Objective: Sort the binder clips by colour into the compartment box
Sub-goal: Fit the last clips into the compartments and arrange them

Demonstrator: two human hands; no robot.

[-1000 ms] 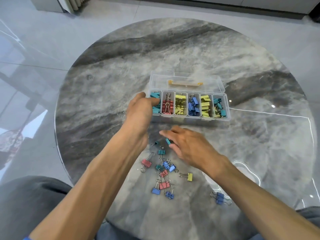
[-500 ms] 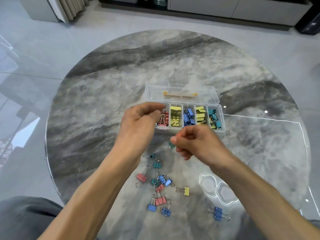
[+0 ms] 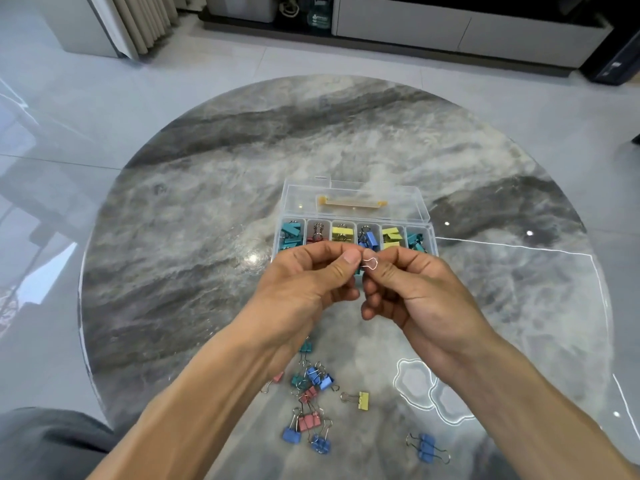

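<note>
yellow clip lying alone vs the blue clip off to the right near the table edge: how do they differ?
Colour: the yellow clip has a yellow body, the blue clip a blue one.
Handles: the yellow clip's wire handles point left together; the blue clip's are splayed to opposite sides.
Place: the yellow clip lies just right of the loose pile, the blue clip farther right and nearer the person.
Shared: both lie unsorted on the marble table, outside the compartment box, untouched by either hand.

Home living room, marble table (image 3: pixel 242 188), media cabinet (image 3: pixel 450 29)
</note>
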